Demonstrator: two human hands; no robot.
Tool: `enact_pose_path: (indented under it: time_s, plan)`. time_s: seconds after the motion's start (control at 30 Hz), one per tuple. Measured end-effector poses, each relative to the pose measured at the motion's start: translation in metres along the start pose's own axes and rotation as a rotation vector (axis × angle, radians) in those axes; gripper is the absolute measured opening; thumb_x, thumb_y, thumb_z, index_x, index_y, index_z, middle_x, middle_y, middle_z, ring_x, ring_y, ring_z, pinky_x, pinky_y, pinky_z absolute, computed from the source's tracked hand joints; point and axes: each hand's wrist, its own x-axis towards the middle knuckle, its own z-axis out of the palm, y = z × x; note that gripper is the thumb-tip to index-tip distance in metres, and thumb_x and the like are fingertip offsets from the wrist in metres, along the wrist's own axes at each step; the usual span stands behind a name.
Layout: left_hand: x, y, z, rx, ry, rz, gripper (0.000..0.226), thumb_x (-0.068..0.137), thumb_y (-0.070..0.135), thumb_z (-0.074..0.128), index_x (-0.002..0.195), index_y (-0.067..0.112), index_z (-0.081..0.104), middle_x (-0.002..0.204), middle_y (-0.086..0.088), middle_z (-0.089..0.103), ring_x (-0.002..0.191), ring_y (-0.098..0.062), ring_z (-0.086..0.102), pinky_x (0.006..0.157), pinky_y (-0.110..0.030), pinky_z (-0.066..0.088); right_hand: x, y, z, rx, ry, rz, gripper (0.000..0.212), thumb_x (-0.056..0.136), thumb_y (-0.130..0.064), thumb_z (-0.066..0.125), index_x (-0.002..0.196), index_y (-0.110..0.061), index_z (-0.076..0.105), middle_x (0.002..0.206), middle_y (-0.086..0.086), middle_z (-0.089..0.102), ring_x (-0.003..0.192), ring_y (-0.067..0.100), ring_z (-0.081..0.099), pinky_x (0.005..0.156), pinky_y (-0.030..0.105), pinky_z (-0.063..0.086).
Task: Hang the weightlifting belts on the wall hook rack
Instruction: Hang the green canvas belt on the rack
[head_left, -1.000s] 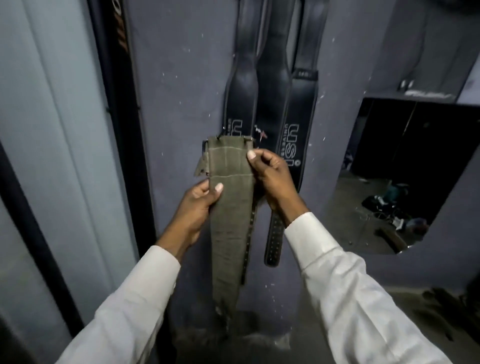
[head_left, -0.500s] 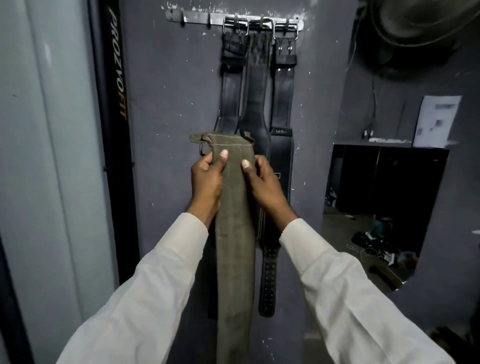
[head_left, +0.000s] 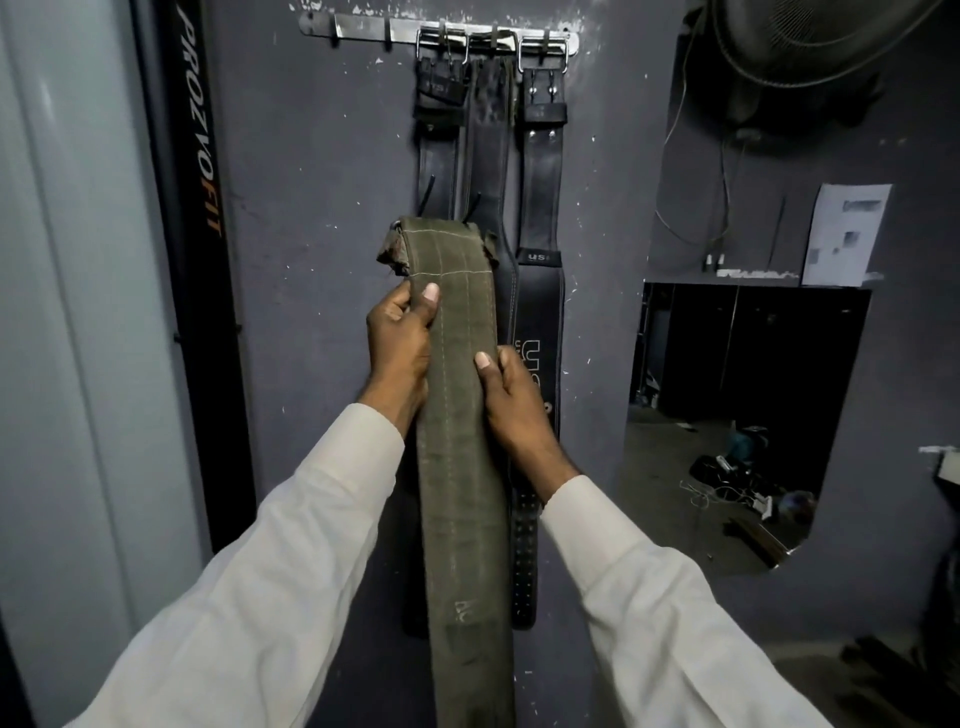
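- Up on the wall, the hook rack (head_left: 363, 27) already carries three black leather belts (head_left: 540, 171), each hung by its buckle on the right-hand hooks: that part looks done.
- One to go: the olive canvas belt (head_left: 457, 467) is in the person's grasp, upright in front of the hanging belts, its frayed top end well below the rack and its tail dropping out of view at the bottom.
- The left hand (head_left: 397, 343) grips the belt's left edge near the top, thumb flat on the face, fingers (head_left: 395, 306) curled behind.
- The right hand (head_left: 514, 400) pinches the right edge lower down, thumb on the front, the rest wrapped behind.
- Free hooks (head_left: 387, 41) wait at the rack's left end.
- My read: the last stretch, with the lift and hooking not yet done. The buckle barely shows, so finding its loop comes first.
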Motion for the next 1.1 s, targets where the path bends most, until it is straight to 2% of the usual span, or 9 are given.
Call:
enact_pose_path:
  time_s: [0.2, 0.33, 0.43, 0.6, 0.77, 0.87, 0.93, 1.03, 1.1]
  plan:
    - [0.014, 0.004, -0.009, -0.024, 0.043, -0.020, 0.012, 0.096, 0.017, 0.061, 0.095, 0.012, 0.072, 0.090, -0.007, 0.075, 0.086, -0.025, 0.071, 0.087, -0.055, 0.059, -0.025, 0.031, -0.009, 0.098, -0.141, 0.078, 0.020, 0.100, -0.035, 0.055, 0.103, -0.017, 0.062, 0.100, -0.003, 0.069, 0.094, 0.008, 0.064, 0.085, 0.030, 0.052]
    - [0.022, 0.018, -0.013, -0.074, 0.064, -0.030, 0.013, 0.098, 0.015, 0.059, 0.094, 0.014, 0.072, 0.087, -0.006, 0.075, 0.084, -0.025, 0.071, 0.087, -0.055, 0.058, -0.069, 0.083, -0.009, 0.153, -0.328, 0.189, 0.039, 0.089, -0.047, 0.066, 0.121, -0.024, 0.061, 0.121, -0.002, 0.071, 0.114, 0.014, 0.067, 0.097, 0.035, 0.054]
    - [0.029, 0.028, -0.018, -0.094, 0.079, -0.045, 0.016, 0.098, 0.014, 0.058, 0.090, 0.015, 0.072, 0.085, -0.005, 0.075, 0.084, -0.026, 0.071, 0.090, -0.061, 0.055, -0.104, 0.130, -0.012, 0.100, -0.508, 0.299, 0.041, 0.091, -0.032, 0.068, 0.130, -0.023, 0.059, 0.128, -0.004, 0.068, 0.121, 0.014, 0.064, 0.102, 0.033, 0.052]
    - [0.025, 0.029, -0.022, -0.088, 0.050, -0.097, 0.017, 0.101, 0.018, 0.054, 0.101, 0.014, 0.070, 0.094, -0.008, 0.074, 0.089, -0.027, 0.071, 0.087, -0.055, 0.059, -0.105, 0.137, -0.013, 0.024, -0.644, 0.475, 0.025, 0.094, -0.008, 0.065, 0.118, 0.002, 0.065, 0.088, -0.012, 0.075, 0.081, 0.000, 0.069, 0.077, 0.025, 0.053]
    - [0.011, 0.015, -0.022, -0.009, -0.037, -0.111, 0.020, 0.103, 0.019, 0.049, 0.110, 0.012, 0.067, 0.096, -0.007, 0.073, 0.084, -0.023, 0.070, 0.086, -0.052, 0.059, -0.029, 0.040, -0.006, 0.320, -0.400, 0.274, 0.020, 0.096, -0.006, 0.060, 0.116, -0.003, 0.065, 0.097, 0.001, 0.076, 0.081, 0.007, 0.073, 0.069, 0.020, 0.057]
    - [-0.004, 0.007, -0.016, 0.077, -0.109, -0.089, 0.027, 0.105, 0.016, 0.045, 0.124, 0.005, 0.060, 0.102, -0.008, 0.071, 0.086, -0.019, 0.070, 0.081, -0.040, 0.060, 0.016, -0.017, -0.002, 0.540, -0.199, 0.152, 0.023, 0.096, -0.011, 0.062, 0.118, -0.005, 0.061, 0.102, 0.009, 0.072, 0.083, 0.011, 0.071, 0.075, 0.025, 0.060]
    - [-0.013, 0.005, -0.019, 0.151, -0.210, -0.068, 0.029, 0.104, 0.013, 0.046, 0.130, 0.006, 0.055, 0.113, -0.010, 0.069, 0.095, -0.019, 0.069, 0.086, -0.037, 0.059, 0.032, -0.036, 0.000, 0.616, -0.127, 0.133, 0.032, 0.093, -0.008, 0.064, 0.124, -0.002, 0.059, 0.107, 0.013, 0.071, 0.089, 0.019, 0.070, 0.081, 0.032, 0.060]
    - [-0.024, -0.002, -0.044, 0.393, -0.460, -0.065, 0.043, 0.099, 0.010, 0.056, 0.138, 0.023, 0.042, 0.128, 0.002, 0.062, 0.112, -0.007, 0.064, 0.095, -0.029, 0.056, 0.035, -0.042, 0.001, 0.659, -0.045, 0.132, 0.036, 0.091, -0.001, 0.064, 0.126, 0.002, 0.057, 0.110, 0.016, 0.069, 0.098, 0.026, 0.068, 0.086, 0.039, 0.058]
    - [-0.032, -0.007, -0.060, 0.554, -0.524, -0.087, 0.051, 0.096, 0.012, 0.062, 0.140, 0.024, 0.040, 0.132, 0.004, 0.061, 0.119, -0.008, 0.061, 0.103, -0.035, 0.053, 0.029, -0.040, 0.005, 0.671, -0.024, 0.128, 0.029, 0.092, 0.001, 0.062, 0.120, -0.003, 0.060, 0.110, 0.015, 0.070, 0.097, 0.025, 0.068, 0.084, 0.037, 0.059]
